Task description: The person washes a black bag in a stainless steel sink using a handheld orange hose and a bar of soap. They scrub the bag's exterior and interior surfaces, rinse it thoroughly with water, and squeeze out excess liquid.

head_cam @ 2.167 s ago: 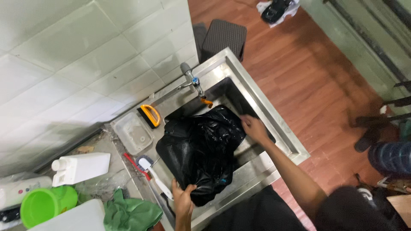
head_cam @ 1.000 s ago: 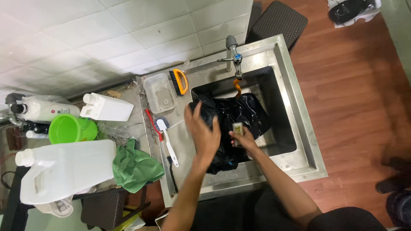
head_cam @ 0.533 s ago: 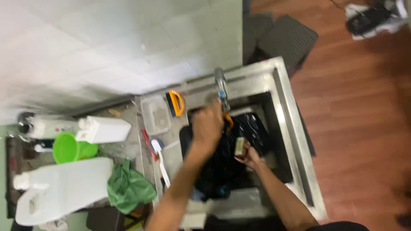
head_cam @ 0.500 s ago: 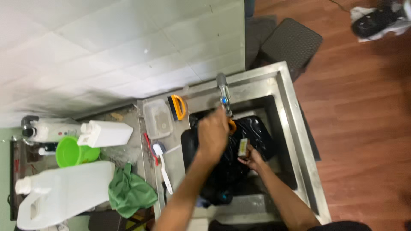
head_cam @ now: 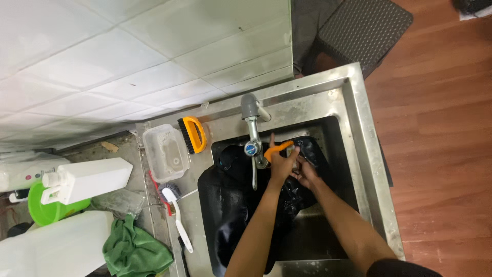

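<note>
From the head camera I am looking straight down into a stainless steel sink (head_cam: 359,154) set against a white tiled wall (head_cam: 128,61). My left hand (head_cam: 283,163) is reaching up under the grey tap (head_cam: 252,134), its fingers curling around the orange hose piece (head_cam: 277,147) hanging from the spout. My right hand (head_cam: 306,172) is pressing in just beside it, touching the left; its fingers are bent, but I cannot tell whether they are gripping anything. Both hands are hovering over a wet black garment (head_cam: 241,205), which is lying crumpled in the basin and filling most of its left side.

On the steel ledge left of the basin, an orange-handled scrub brush (head_cam: 192,135) is lying beside a clear plastic container (head_cam: 167,153), with a white-handled dish brush (head_cam: 177,218) nearer me. Further left a green cloth (head_cam: 134,251), a white bottle (head_cam: 87,180), a green bowl (head_cam: 43,211) and a large white jug (head_cam: 51,246) are crowding the counter.
</note>
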